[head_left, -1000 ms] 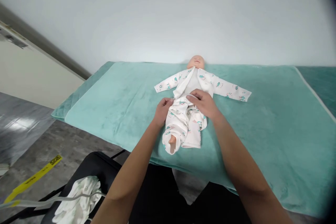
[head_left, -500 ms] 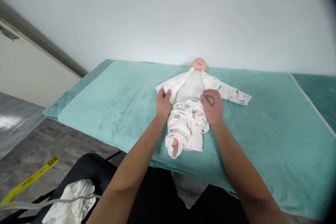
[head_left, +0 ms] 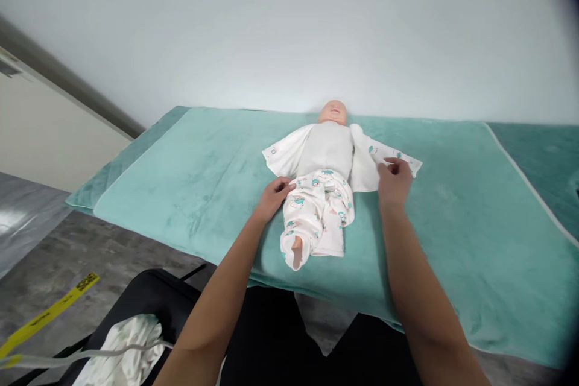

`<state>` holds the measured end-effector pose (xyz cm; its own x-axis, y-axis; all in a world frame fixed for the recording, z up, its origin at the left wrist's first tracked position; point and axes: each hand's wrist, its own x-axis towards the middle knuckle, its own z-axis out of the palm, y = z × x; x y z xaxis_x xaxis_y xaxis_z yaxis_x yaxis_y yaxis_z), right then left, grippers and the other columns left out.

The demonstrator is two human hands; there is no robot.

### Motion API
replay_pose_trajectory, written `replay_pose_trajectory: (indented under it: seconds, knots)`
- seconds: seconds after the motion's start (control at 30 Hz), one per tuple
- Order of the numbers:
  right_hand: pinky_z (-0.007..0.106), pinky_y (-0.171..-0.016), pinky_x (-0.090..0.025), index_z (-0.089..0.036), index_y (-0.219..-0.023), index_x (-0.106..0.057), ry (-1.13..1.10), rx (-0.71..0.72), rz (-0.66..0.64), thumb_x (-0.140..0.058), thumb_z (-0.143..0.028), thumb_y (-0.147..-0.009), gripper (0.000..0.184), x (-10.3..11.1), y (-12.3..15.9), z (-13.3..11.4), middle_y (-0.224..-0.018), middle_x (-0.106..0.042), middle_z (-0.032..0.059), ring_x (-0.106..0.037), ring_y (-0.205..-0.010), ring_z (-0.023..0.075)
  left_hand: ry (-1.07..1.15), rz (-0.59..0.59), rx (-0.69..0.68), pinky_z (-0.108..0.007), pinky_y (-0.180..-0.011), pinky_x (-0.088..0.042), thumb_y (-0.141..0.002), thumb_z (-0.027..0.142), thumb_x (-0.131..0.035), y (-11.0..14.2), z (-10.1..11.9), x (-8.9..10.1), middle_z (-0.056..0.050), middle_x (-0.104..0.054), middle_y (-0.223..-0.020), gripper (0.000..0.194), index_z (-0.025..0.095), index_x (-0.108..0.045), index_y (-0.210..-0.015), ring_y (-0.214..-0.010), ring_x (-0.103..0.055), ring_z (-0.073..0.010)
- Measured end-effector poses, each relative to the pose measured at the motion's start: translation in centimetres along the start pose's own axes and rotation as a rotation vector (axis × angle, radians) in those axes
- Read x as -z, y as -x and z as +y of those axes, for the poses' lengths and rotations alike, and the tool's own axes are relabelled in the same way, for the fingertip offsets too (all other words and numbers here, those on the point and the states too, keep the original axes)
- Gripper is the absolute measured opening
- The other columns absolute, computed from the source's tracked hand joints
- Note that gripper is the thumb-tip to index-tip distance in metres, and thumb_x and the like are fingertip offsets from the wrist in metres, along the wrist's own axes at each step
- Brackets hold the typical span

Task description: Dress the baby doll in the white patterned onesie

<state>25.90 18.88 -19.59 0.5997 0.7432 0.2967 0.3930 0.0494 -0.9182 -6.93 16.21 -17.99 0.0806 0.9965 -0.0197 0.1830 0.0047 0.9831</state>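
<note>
A baby doll [head_left: 333, 113] lies on its back on a teal towel [head_left: 190, 175]. It wears a white printed sleepsuit [head_left: 320, 211] whose top is spread open to both sides, baring a grey cloth torso [head_left: 328, 151]. One bare foot shows at the leg opening. My left hand [head_left: 272, 197] rests at the doll's hip, fingers curled on the sleepsuit's edge. My right hand [head_left: 394, 180] lies on the opened right flap and sleeve [head_left: 389, 160], fingers bent on the fabric.
The towel covers a table against a white wall. A black chair [head_left: 149, 301] stands below left, with crumpled white cloth [head_left: 124, 347] on it. A yellow strap [head_left: 49, 313] lies on the grey floor at left.
Both hands have pulled the sleepsuit's top flaps outward, left and right, uncovering the grey torso. My right hand has moved out to the right sleeve; my left has dropped to the hip.
</note>
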Motion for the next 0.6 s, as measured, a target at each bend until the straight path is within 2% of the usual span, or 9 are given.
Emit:
replay_pose_trajectory:
  seconds: [0.07, 0.13, 0.2, 0.27, 0.3, 0.37, 0.47, 0.6]
  knots:
    - [0.037, -0.074, -0.046, -0.022, -0.094, -0.062, 0.125, 0.082, 0.122, -0.054, -0.029, -0.081, 0.017, 1.8, 0.4, -0.4, -0.077, -0.051, 0.0015, -0.052, -0.075, 0.0207, 0.041, -0.079, 0.028, -0.026, -0.066, -0.039, -0.071, 0.045, -0.079, 0.2, 0.5, 0.2, 0.002, -0.059, -0.074, 0.032, 0.018, -0.065, -0.082, -0.071, -0.051, -0.0137]
    - [0.041, -0.08, -0.046, -0.022, -0.09, -0.061, 0.182, 0.182, 0.13, -0.052, -0.027, -0.082, 0.013, 2.5, 1.6, -1.8, -0.083, -0.054, 0.0051, -0.054, -0.083, 0.0237, 0.064, -0.147, 0.005, -0.026, -0.069, -0.041, -0.069, 0.044, -0.08, 0.3, 0.7, 0.4, 0.0, -0.061, -0.08, 0.033, 0.018, -0.063, -0.079, -0.075, -0.053, -0.0148]
    - [0.041, -0.08, -0.047, -0.023, -0.088, -0.062, 0.128, 0.265, -0.026, -0.052, -0.029, -0.084, 0.012, 1.8, 3.3, -3.4, -0.086, -0.056, 0.0069, -0.054, -0.085, 0.0242, 0.053, -0.147, -0.087, -0.028, -0.079, -0.044, -0.07, 0.045, -0.079, 0.2, 0.7, 0.2, -0.004, -0.065, -0.097, 0.033, 0.018, -0.06, -0.075, -0.089, -0.057, -0.0178]
    - [0.036, -0.075, -0.047, -0.023, -0.091, -0.064, 0.009, 0.281, -0.273, -0.055, -0.034, -0.087, 0.015, 0.4, 5.0, -4.5, -0.082, -0.055, 0.0043, -0.053, -0.079, 0.0211, 0.028, -0.081, -0.186, -0.03, -0.089, -0.044, -0.074, 0.046, -0.076, 0.0, 0.6, -0.2, -0.007, -0.064, -0.117, 0.033, 0.018, -0.058, -0.075, -0.103, -0.057, -0.0203]
    - [0.033, -0.072, -0.046, -0.022, -0.093, -0.065, -0.049, 0.26, -0.389, -0.057, -0.036, -0.087, 0.017, -0.4, 5.6, -4.7, -0.077, -0.053, 0.0018, -0.051, -0.074, 0.0189, 0.005, -0.037, -0.215, -0.03, -0.09, -0.043, -0.077, 0.046, -0.073, -0.3, 0.6, -0.5, -0.008, -0.064, -0.121, 0.032, 0.019, -0.057, -0.076, -0.105, -0.057, -0.0203]
    - [0.03, -0.066, -0.042, -0.021, -0.093, -0.066, -0.133, 0.189, -0.562, -0.062, -0.04, -0.085, 0.021, -1.4, 6.2, -4.6, -0.07, -0.047, -0.0026, -0.046, -0.066, 0.0152, -0.08, 0.054, -0.233, -0.029, -0.083, -0.042, -0.084, 0.045, -0.066, -1.1, 0.8, -1.1, -0.006, -0.066, -0.108, 0.027, 0.021, -0.054, -0.079, -0.094, -0.057, -0.0186]
    - [0.028, -0.064, -0.04, -0.02, -0.082, -0.066, -0.185, 0.152, -0.672, -0.065, -0.043, -0.082, 0.023, -1.5, 6.0, -3.7, -0.07, -0.047, -0.0031, -0.045, -0.065, 0.0135, -0.258, 0.156, -0.239, -0.028, -0.069, -0.034, -0.089, 0.038, -0.062, -3.4, 1.3, -1.9, 0.001, -0.056, -0.072, 0.02, 0.023, -0.051, -0.081, -0.07, -0.049, -0.0172]
    - [0.029, -0.063, -0.041, -0.02, -0.071, -0.061, -0.172, 0.264, -0.796, -0.072, -0.045, -0.079, 0.028, -0.5, 5.5, -3.1, -0.08, -0.05, 0.0003, -0.048, -0.07, 0.0142, -0.325, 0.144, -0.238, -0.028, -0.065, -0.029, -0.085, 0.031, -0.067, -7.0, 1.7, -2.7, 0.004, -0.044, -0.063, 0.018, 0.025, -0.05, -0.08, -0.061, -0.043, -0.0172]
